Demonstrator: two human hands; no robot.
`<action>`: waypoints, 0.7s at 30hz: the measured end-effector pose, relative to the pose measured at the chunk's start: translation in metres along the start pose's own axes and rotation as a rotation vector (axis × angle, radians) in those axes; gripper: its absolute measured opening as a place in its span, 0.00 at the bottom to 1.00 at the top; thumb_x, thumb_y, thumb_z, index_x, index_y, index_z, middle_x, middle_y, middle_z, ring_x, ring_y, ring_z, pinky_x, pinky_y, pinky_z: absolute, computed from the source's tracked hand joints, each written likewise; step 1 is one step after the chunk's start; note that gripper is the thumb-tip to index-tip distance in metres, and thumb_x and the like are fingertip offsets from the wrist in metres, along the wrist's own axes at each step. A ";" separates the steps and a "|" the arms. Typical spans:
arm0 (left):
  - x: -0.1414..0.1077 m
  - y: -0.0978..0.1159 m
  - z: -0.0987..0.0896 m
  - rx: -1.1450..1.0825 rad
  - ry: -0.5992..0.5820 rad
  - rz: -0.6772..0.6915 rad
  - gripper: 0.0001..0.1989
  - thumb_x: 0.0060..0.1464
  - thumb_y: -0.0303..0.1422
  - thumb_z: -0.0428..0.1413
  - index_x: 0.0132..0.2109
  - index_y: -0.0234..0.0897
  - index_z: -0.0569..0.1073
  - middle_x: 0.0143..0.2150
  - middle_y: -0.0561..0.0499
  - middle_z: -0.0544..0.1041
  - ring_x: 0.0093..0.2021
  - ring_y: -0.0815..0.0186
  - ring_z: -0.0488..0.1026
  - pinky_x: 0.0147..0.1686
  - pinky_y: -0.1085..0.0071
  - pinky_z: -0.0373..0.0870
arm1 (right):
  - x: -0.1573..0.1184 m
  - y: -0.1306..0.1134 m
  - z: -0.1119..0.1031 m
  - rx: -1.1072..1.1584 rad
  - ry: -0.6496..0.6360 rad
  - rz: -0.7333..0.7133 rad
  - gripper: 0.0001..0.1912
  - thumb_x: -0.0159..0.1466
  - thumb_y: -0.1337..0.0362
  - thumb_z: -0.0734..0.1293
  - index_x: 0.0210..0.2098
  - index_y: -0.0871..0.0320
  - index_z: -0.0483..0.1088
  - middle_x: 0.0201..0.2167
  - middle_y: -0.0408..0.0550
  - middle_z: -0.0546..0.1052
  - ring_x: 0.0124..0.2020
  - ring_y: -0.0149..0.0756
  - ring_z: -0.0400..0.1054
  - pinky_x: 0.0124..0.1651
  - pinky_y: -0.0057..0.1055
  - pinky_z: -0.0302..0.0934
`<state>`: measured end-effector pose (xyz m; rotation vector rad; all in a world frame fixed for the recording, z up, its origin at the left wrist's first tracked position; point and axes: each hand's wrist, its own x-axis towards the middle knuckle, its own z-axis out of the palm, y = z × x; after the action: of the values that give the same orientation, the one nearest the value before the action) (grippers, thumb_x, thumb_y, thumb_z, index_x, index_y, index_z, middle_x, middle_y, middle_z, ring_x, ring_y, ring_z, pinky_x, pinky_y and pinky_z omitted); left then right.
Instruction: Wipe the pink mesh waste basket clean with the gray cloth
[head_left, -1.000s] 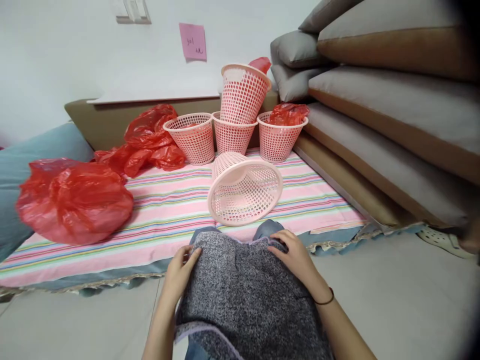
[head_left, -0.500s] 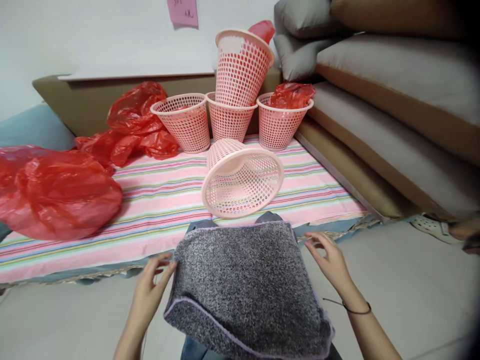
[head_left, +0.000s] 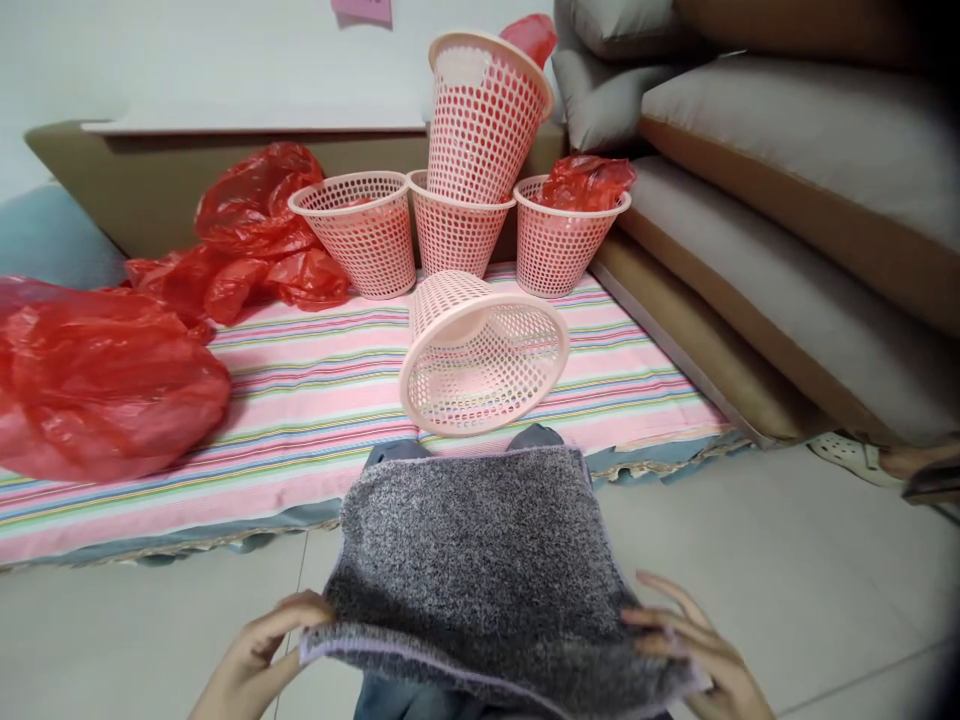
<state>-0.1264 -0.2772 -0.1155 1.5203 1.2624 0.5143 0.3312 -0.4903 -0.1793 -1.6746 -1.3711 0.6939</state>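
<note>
A dark grey speckled towel with lilac stitched edges is spread across the lap and knees. My left hand pinches its near left corner between thumb and fingers. At the near right corner, my right hand has its fingers on the cloth and its thumb below; it is slightly blurred. The near edge of the towel is lifted and curls up between both hands. Just beyond the far edge, a pink perforated plastic basket lies tipped on its side, mouth facing me.
Several pink baskets stand at the back of a striped cloth, one stacked tilted in another. Red plastic bags lie at the left. Grey and brown cushions are piled at the right. A shoe shows on the tiled floor.
Both hands have come down from the towel's sides to its near corners and taken hold of them. The near edge has risen, and the folded near left part is pulled outward.
</note>
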 end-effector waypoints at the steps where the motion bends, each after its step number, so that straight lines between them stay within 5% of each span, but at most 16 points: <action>1: 0.007 0.009 -0.001 -0.031 0.073 -0.015 0.19 0.43 0.52 0.64 0.27 0.40 0.79 0.30 0.47 0.79 0.33 0.56 0.74 0.34 0.66 0.72 | 0.015 -0.006 -0.002 0.069 0.079 0.031 0.11 0.53 0.55 0.69 0.33 0.29 0.80 0.38 0.47 0.83 0.52 0.65 0.72 0.47 0.60 0.70; 4: 0.042 0.031 0.007 -0.172 0.406 0.007 0.21 0.44 0.53 0.63 0.32 0.39 0.78 0.31 0.50 0.77 0.32 0.61 0.71 0.31 0.71 0.69 | 0.070 -0.016 0.000 0.205 0.468 0.287 0.12 0.53 0.51 0.72 0.33 0.49 0.81 0.37 0.50 0.82 0.44 0.56 0.75 0.46 0.48 0.71; 8: 0.094 0.042 0.031 -0.104 0.504 0.116 0.19 0.47 0.50 0.60 0.35 0.37 0.77 0.33 0.51 0.78 0.37 0.61 0.71 0.39 0.70 0.67 | 0.138 -0.009 0.028 0.253 0.553 0.304 0.23 0.56 0.43 0.69 0.30 0.59 0.75 0.25 0.44 0.74 0.29 0.39 0.68 0.33 0.33 0.64; 13: 0.113 0.028 0.041 -0.014 0.474 0.040 0.22 0.50 0.52 0.56 0.37 0.36 0.76 0.34 0.50 0.79 0.37 0.59 0.74 0.41 0.67 0.69 | 0.165 0.002 0.052 0.323 0.471 0.367 0.27 0.51 0.39 0.71 0.30 0.59 0.74 0.23 0.43 0.73 0.28 0.37 0.66 0.31 0.31 0.61; 17: 0.103 0.023 0.038 -0.008 0.448 -0.042 0.27 0.45 0.57 0.58 0.39 0.37 0.75 0.36 0.49 0.79 0.37 0.59 0.75 0.39 0.68 0.70 | 0.152 0.001 0.043 0.387 0.353 0.443 0.30 0.50 0.39 0.73 0.38 0.58 0.77 0.36 0.49 0.80 0.38 0.44 0.73 0.40 0.35 0.67; 21: 0.085 0.024 0.034 -0.109 0.271 -0.188 0.28 0.42 0.59 0.61 0.34 0.37 0.76 0.33 0.50 0.79 0.37 0.58 0.75 0.38 0.67 0.72 | 0.131 -0.003 0.026 0.547 0.123 0.535 0.27 0.50 0.44 0.76 0.41 0.57 0.79 0.39 0.53 0.82 0.44 0.49 0.75 0.47 0.39 0.68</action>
<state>-0.0578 -0.2130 -0.1297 1.2555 1.5424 0.6698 0.3406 -0.3573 -0.1779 -1.5906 -0.5576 1.1278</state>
